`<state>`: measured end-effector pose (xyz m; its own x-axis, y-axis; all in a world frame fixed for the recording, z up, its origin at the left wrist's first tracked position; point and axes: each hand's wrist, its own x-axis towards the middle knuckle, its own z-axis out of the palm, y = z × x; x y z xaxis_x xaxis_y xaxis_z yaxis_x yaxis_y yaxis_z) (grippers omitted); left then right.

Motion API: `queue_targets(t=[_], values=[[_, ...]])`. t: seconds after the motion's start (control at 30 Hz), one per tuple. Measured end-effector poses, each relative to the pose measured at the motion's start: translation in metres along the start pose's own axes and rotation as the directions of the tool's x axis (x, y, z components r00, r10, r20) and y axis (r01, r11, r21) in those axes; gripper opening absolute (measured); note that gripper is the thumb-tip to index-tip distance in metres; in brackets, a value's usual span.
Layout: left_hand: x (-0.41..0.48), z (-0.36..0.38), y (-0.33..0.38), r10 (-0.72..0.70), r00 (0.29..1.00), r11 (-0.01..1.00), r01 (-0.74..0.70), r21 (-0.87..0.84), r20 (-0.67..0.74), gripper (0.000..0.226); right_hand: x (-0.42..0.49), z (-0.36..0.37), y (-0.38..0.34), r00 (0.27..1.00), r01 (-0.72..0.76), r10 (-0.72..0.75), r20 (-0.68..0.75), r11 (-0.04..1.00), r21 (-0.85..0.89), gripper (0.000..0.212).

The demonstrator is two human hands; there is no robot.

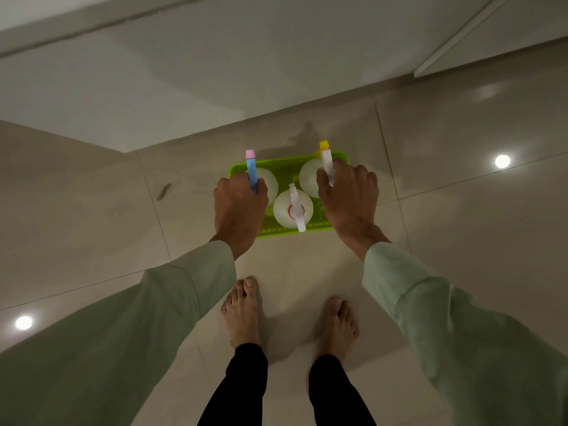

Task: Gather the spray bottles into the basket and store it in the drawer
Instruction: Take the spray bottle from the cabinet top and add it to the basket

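A lime-green plastic basket (284, 165) sits between my two hands, above the tiled floor. Three white spray bottles stand upright in it. The left bottle (270, 179) has a blue sprayer with a pink nozzle. In the middle, the bottle (284, 210) carries a white sprayer and a red collar. A white sprayer with a yellow nozzle tops the right bottle (310, 176). My left hand (238, 207) is closed over the basket's left side, next to the blue sprayer. My right hand (349, 195) is closed over the right side, its fingers beside the yellow-tipped sprayer. Both hands hide the basket's side rims.
Pale cabinet fronts (184, 87) rise beyond the basket, meeting the glossy beige floor tiles (461, 210). My bare feet (242, 312) stand just behind the basket. A dark smudge (163, 191) marks the floor to the left. Two ceiling lights reflect in the tiles.
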<state>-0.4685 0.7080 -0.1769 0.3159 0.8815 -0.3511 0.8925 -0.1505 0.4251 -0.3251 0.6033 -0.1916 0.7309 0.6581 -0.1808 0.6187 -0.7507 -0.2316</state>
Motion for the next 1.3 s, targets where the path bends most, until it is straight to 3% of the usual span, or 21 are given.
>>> queue_targets(t=[0.17,0.3,0.4,0.5,0.6,0.77,1.17,1.3], values=[[-0.001,0.001,-0.004,-0.005,1.000,1.000,0.005,0.009,-0.014,0.035,-0.002,0.002,0.002,0.999,-0.034,0.034,0.013,0.999,0.021,0.034],[-0.002,0.000,-0.007,0.020,1.000,1.000,-0.020,-0.003,-0.014,0.033,-0.006,-0.007,0.003,0.997,-0.072,0.073,-0.010,0.995,0.076,0.054],[-0.003,-0.002,-0.007,0.032,0.999,0.999,-0.032,-0.009,-0.023,0.030,-0.018,-0.017,0.000,0.980,-0.079,0.100,-0.171,0.989,0.127,0.055],[-0.005,-0.003,-0.008,0.014,1.000,1.000,-0.014,-0.013,-0.014,0.031,-0.042,-0.021,-0.015,0.958,0.015,0.043,-0.282,0.980,0.199,0.045],[-0.006,-0.004,-0.007,0.020,1.000,1.000,-0.019,0.005,-0.023,0.032,-0.068,-0.010,-0.031,0.988,0.087,-0.063,-0.138,0.980,0.176,0.045],[-0.003,-0.004,-0.010,-0.001,1.000,1.000,0.001,0.028,-0.002,0.040,-0.074,0.017,-0.038,0.991,0.007,-0.028,0.127,0.987,0.162,0.032],[-0.004,-0.002,-0.006,-0.005,1.000,1.000,0.005,0.020,-0.013,0.038,-0.076,0.023,-0.047,0.997,-0.056,0.042,0.060,0.965,0.256,0.023],[-0.003,-0.001,-0.008,-0.022,1.000,1.000,0.022,0.021,-0.012,0.039,-0.076,0.023,-0.041,0.994,-0.084,0.058,0.093,0.950,0.301,0.036]])
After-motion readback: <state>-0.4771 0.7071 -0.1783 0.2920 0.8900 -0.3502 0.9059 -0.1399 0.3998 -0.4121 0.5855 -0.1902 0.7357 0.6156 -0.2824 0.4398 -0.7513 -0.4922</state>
